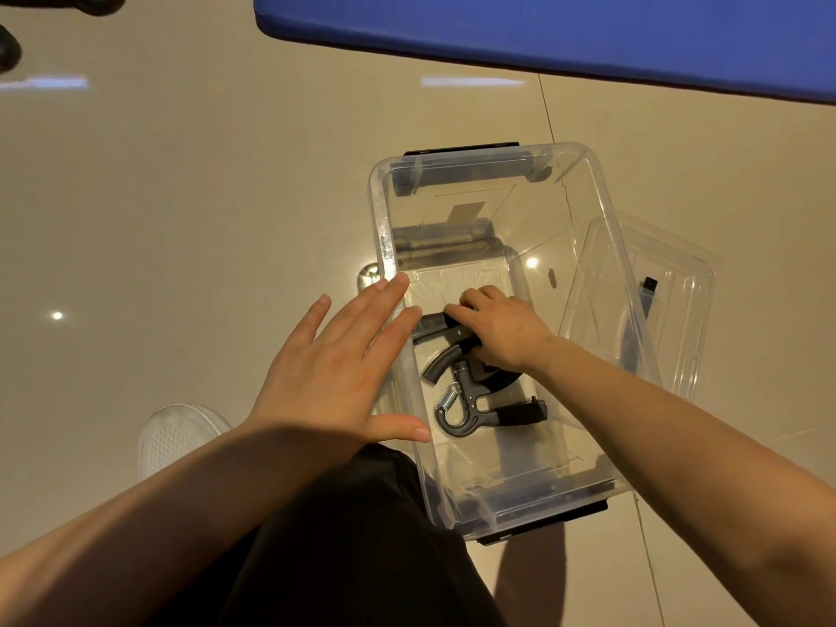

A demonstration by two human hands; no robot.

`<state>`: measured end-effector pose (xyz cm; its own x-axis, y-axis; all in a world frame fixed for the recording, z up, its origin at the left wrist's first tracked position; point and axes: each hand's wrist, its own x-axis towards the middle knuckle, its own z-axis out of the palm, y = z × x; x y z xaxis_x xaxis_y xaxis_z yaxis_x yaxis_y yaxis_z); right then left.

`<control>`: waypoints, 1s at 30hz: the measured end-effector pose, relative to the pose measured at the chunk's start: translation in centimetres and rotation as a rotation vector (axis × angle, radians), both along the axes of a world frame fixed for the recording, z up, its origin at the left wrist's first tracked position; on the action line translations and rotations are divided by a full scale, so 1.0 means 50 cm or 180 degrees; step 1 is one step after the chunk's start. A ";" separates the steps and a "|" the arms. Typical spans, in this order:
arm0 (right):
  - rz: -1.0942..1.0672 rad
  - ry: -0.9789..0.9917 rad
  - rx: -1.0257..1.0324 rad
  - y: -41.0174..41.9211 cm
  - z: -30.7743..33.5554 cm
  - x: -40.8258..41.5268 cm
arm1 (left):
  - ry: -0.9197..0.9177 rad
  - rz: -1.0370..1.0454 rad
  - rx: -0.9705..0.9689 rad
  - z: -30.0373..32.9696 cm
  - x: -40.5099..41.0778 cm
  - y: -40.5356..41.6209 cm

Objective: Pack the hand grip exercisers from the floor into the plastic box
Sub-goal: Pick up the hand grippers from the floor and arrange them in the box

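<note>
A clear plastic box [382, 228] with black end latches stands open on the tiled floor. Inside it lie two dark grey hand grip exercisers. One [470, 400] rests on the box's bottom with its steel spring showing. My right hand [497, 328] reaches into the box and grips the handle of the other exerciser [434, 328], which lies across the first. My left hand [334, 368] is spread flat with straight fingers over the box's left rim, fingertips touching the wall.
The clear lid [678, 310] leans at the box's right side on the floor. A blue mat [543, 29] lies at the far side. My white shoe [176, 436] and dark trouser leg [362, 536] are near the box's left front. Black objects sit at the top left corner.
</note>
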<state>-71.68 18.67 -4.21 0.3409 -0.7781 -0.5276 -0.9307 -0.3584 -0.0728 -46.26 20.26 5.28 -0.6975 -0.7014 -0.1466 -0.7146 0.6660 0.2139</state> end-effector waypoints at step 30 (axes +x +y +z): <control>-0.2591 -0.3354 -0.0248 0.303 0.497 0.199 | 0.0505 0.1181 -0.0445 0.544 0.210 0.160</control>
<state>-61.75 33.82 20.62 -0.0174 -0.9691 -0.2462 -0.3923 0.2331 -0.8898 -35.74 28.24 32.47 -0.4003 -0.9146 0.0567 -0.8768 0.4003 0.2664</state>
